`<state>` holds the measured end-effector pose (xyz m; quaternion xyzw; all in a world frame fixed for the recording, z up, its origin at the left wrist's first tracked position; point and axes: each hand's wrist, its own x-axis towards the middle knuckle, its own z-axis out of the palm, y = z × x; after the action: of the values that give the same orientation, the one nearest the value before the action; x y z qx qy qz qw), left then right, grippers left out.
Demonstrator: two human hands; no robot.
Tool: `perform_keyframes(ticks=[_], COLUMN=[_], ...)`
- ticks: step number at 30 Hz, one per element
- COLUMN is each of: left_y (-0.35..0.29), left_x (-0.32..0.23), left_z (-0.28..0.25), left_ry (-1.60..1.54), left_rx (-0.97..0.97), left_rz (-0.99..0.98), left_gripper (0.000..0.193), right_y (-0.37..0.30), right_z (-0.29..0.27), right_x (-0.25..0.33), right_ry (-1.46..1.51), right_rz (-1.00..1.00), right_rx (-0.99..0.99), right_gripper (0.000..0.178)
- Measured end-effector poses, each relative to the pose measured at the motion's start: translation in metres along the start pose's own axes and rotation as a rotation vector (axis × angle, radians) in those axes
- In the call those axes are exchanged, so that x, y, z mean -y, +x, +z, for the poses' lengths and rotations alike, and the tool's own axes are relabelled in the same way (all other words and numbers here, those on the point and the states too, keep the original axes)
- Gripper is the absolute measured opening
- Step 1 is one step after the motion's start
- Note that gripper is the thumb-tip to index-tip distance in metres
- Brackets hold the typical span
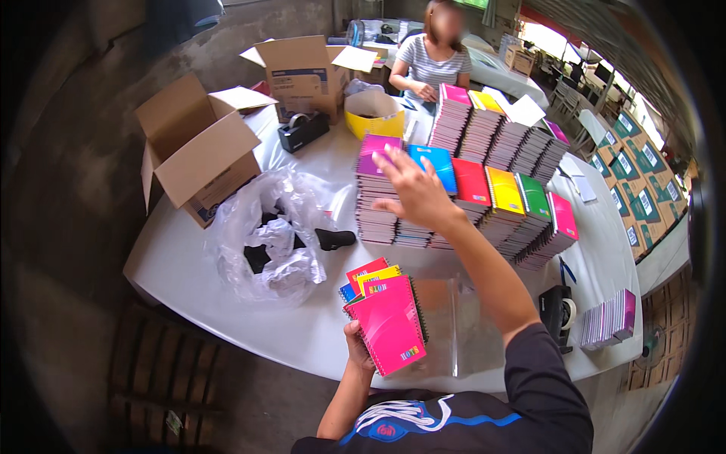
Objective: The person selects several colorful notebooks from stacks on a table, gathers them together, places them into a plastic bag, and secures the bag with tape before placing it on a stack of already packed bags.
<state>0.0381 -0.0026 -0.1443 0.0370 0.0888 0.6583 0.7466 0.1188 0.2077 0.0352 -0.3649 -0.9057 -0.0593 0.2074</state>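
Note:
Several spiral notebooks in red, yellow and blue are fanned beneath a pink notebook. My left hand is closed around the lower left of this bunch, close to my body. Across the table, my right hand reaches over the stack of purple notebooks, fingers spread and nothing in them. Whether its fingertips touch the top purple cover I cannot tell. Beside it stand stacks of blue notebooks, red notebooks, yellow notebooks, green notebooks and pink notebooks.
Clear plastic sheets lie in front of me. At left are a crumpled plastic bag, an open cardboard box and a tape dispenser. Another dispenser and a purple-covered bundle stand at right. A person sits opposite.

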Motion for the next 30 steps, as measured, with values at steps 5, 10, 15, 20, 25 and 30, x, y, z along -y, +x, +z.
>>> perform_keyframes(ticks=[5,10,15,20,25,30], left_y=[-0.013,-0.021,-0.022,-0.026,-0.038,-0.044], left_x=[-0.026,-0.035,-0.027,0.018,0.049,0.081], left_z=[-0.009,-0.026,0.01,0.006,0.022,0.023], left_ry=[-0.086,-0.123,0.114,-0.006,0.043,-0.074], left_rx=[0.013,0.014,0.026,0.115,0.003,-0.023], left_rz=[-0.008,-0.067,-0.182,-0.374,-0.516,-0.502], left_gripper=[0.078,0.088,0.108,0.106,0.095,0.09], right_y=[0.024,-0.049,-0.1,-0.144,-0.198,-0.294], right_z=[0.065,-0.012,-0.018,-0.017,-0.048,-0.105], right_x=[-0.024,0.018,0.006,0.004,-0.017,0.022], right_ry=[-0.108,0.901,1.301,1.042,0.721,0.423], right_rz=[0.076,0.005,-0.374,-0.337,-0.21,-0.122], right_rx=[-0.158,-0.43,0.353,0.655,0.412,0.457], right_gripper=[0.044,0.017,0.013,0.029,0.052,0.05])
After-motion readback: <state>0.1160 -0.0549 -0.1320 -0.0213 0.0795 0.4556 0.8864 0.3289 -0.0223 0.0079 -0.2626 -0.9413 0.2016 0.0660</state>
